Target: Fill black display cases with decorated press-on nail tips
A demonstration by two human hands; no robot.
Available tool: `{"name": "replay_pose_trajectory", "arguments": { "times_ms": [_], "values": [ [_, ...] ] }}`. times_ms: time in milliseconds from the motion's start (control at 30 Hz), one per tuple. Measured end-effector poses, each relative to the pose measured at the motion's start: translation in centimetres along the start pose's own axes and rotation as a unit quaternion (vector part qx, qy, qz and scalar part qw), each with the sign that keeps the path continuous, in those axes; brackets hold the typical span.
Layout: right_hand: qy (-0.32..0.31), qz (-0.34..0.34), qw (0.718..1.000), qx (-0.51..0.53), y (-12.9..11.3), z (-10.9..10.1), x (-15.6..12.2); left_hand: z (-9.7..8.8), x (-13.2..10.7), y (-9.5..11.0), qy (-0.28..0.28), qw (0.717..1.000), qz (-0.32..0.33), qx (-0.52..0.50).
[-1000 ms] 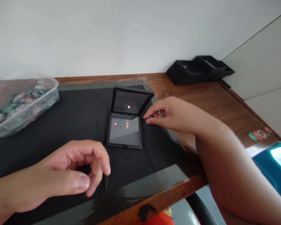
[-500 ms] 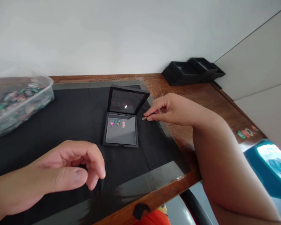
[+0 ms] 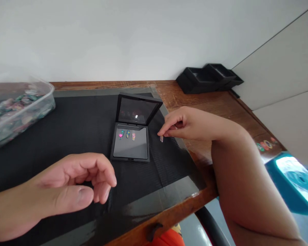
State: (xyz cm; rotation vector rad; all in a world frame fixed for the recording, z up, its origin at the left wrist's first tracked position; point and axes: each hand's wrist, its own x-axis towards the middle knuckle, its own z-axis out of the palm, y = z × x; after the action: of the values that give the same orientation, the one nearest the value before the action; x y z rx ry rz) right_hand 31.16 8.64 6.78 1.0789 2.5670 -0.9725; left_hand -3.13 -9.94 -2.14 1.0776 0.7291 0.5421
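Note:
A black hinged case (image 3: 130, 150) lies on the mat with its clear-windowed lid (image 3: 137, 110) raised. Three decorated false nails (image 3: 128, 134) sit in a row on its grey pad, towards the upper left; the leftmost bears a bright pink flower. To the right of the case, my right hand (image 3: 181, 123) pinches a small, shiny, pinkish false nail (image 3: 161, 138) between thumb and forefinger, just over the mat. My left hand (image 3: 77, 181) hovers at the front left, fingers loosely curled, thumb apart, holding nothing.
A clear plastic tub (image 3: 45, 102) of many small packets stands at the left. Black stacked trays (image 3: 207, 80) are by the wall at the back right. A black mat (image 3: 84, 126) covers the wooden table (image 3: 174, 99). A teal stool or box (image 3: 284, 181) is at the right.
My right hand has tilted the false nail so that it now points downward instead of left. The case stays where it was; the left hand has hardly moved.

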Motion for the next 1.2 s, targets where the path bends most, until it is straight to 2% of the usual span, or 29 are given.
{"name": "replay_pose_trajectory", "arguments": {
  "times_ms": [67,133,167,267,400,533,633,700,767,833,900,967,1067,1200],
  "values": [
    [0.057,0.016,0.998,-0.016,-0.5,0.0,-0.3,0.0,0.0,-0.4,0.015,1.0,0.015,0.023],
    [0.137,0.062,0.987,-0.05,-1.3,0.2,-0.8,0.0,0.2,-0.9,0.021,0.998,0.027,0.044],
    [0.153,0.087,0.982,-0.07,-1.7,0.4,-1.0,-0.2,0.2,-1.3,0.018,0.998,0.029,0.049],
    [0.118,0.132,0.976,-0.126,-3.0,1.1,-1.4,-0.8,0.4,-2.4,0.003,0.999,0.026,0.046],
    [0.081,0.145,0.973,-0.162,-3.8,1.7,-1.5,-1.6,0.3,-3.2,-0.009,0.999,0.011,0.034],
    [0.06,0.166,0.97,-0.17,-4.2,1.7,-1.3,-0.2,0.4,-1.3,0.0,1.0,-0.014,0.006],
    [0.052,0.183,0.965,-0.182,-4.4,1.7,-1.2,1.6,0.5,1.1,0.081,0.995,-0.057,-0.031],
    [0.05,0.171,0.966,-0.187,-4.3,1.8,-1.2,1.9,0.5,1.7,0.094,0.993,-0.066,-0.033],
    [0.053,0.151,0.968,-0.192,-4.1,1.9,-1.2,1.4,0.6,1.2,0.064,0.997,-0.043,-0.025],
    [0.062,0.131,0.97,-0.193,-3.9,1.7,-1.3,0.5,0.7,0.2,0.01,1.0,0.0,-0.017],
    [0.067,0.096,0.98,-0.162,-3.9,1.5,-1.7,-0.2,0.7,-0.6,-0.004,1.0,0.011,-0.016],
    [0.07,0.029,0.992,-0.098,-4.2,1.3,-2.0,-0.4,0.6,-0.7,0.007,1.0,-0.004,-0.013],
    [0.088,-0.064,0.994,-0.03,-4.8,1.6,-2.1,0.2,0.6,0.2,0.03,0.999,-0.026,-0.009],
    [0.102,-0.092,0.989,-0.049,-5.0,3.1,-1.0,1.8,0.8,1.3,0.049,0.999,-0.024,-0.001]
  ]
}}
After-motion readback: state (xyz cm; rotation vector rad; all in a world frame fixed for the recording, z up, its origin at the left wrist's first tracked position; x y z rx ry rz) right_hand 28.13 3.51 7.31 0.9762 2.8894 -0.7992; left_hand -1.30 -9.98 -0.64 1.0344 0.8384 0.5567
